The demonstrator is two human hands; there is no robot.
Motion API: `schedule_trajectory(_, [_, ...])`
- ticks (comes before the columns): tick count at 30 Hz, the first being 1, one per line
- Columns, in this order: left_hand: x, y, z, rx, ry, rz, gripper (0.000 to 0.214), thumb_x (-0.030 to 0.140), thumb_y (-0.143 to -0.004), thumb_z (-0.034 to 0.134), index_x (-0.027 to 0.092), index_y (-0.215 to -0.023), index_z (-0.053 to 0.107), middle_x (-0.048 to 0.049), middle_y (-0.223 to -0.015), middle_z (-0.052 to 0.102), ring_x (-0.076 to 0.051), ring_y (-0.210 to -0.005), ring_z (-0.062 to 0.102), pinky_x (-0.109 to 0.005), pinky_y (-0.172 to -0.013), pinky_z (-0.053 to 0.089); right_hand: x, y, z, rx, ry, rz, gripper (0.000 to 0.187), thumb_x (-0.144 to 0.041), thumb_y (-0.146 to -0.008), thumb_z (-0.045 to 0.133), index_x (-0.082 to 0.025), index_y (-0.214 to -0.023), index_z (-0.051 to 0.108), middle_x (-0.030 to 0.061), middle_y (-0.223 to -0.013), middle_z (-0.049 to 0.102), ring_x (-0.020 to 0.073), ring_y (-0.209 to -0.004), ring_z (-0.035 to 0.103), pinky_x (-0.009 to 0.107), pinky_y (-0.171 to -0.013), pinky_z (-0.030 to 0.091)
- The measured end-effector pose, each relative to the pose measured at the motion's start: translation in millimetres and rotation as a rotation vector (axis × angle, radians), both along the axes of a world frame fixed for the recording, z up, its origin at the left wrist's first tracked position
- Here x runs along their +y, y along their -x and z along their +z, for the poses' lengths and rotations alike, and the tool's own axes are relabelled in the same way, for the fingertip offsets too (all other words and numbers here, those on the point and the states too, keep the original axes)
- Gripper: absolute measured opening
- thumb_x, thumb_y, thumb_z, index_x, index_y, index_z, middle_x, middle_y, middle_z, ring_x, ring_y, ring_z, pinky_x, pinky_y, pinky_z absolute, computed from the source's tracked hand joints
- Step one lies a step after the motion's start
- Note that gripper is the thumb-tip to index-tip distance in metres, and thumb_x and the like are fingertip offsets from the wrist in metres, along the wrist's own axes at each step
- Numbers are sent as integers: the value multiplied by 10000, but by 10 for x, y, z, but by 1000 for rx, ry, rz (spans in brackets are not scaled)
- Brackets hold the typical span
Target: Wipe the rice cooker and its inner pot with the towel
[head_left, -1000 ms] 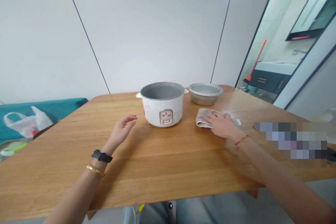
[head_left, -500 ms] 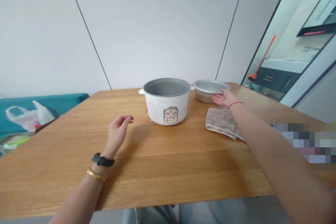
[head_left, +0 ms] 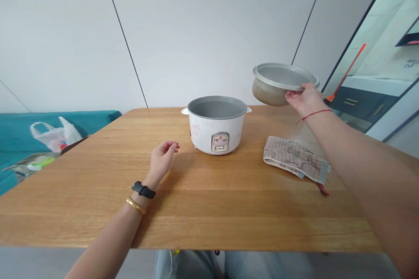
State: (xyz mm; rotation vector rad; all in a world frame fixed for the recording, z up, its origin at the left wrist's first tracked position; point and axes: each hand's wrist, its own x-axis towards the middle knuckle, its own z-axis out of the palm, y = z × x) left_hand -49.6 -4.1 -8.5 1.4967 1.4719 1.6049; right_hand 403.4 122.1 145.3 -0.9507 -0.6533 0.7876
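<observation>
Gripping the round, silver-grey metal pot [head_left: 278,79] by its rim, the right hand [head_left: 306,99] appears to hold it clear of the brown wooden table [head_left: 203,209]; the lift looks done, with the pot not yet set down. It hangs at two o'clock from the round, white, grey-lined cooker body [head_left: 216,128], which stands upright and open-topped, apart from the pot. Near four o'clock, the folded, brownish checked fabric cloth [head_left: 294,157] lies untouched. At eight o'clock, apart from the right, the left hand [head_left: 161,159] curls loosely, nothing visible in it; whether its fingertips meet, I cannot tell.
</observation>
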Motion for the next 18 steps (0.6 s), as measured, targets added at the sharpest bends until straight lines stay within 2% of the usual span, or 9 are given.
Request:
schedule_trajectory(4, [20, 0, -37, 4, 6, -9, 346, 487, -739, 681, 156, -837, 713, -83, -814, 752, -210, -719, 692, -349, -735, 531, -230, 346, 435, 131, -115, 149, 329, -103, -954, 257, -180, -672, 409, -63, -574, 479, -22, -575, 523, 225, -617, 403])
schedule_trajectory(7, [28, 35, -59, 13, 17, -10, 367, 507, -732, 675, 157, -834, 709, -85, -813, 748, -211, -720, 692, -348, -738, 531, -425, 706, 547, 220, -156, 335, 314, -105, -966, 291, -159, -705, 458, -56, -573, 502, -6, -557, 500, 187, -586, 386])
schedule_trajectory(9, [33, 57, -72, 12, 22, -11, 376, 518, -725, 668, 158, -827, 703, -86, -809, 745, -214, -717, 690, -354, -739, 533, -517, 935, 515, 257, -118, 442, 302, -93, -977, 320, -158, -728, 479, -53, -589, 510, 13, -537, 483, 152, -560, 396])
schedule_trajectory(12, [36, 72, -81, 17, 23, -14, 375, 523, -723, 662, 164, -826, 702, -85, -806, 744, -217, -715, 688, -360, -742, 532, -570, 1196, 365, 311, -17, 547, 253, -75, -961, 393, -174, -744, 478, -52, -588, 498, 46, -503, 449, 137, -494, 431])
schedule_trajectory(18, [17, 36, -72, 35, 29, -31, 352, 518, -728, 669, 176, -802, 704, -77, -792, 744, -221, -714, 693, -357, -739, 529, -529, 1394, 81, 286, 83, 606, 203, -73, -922, 442, -193, -763, 482, -40, -577, 495, 86, -499, 475, 156, -431, 446])
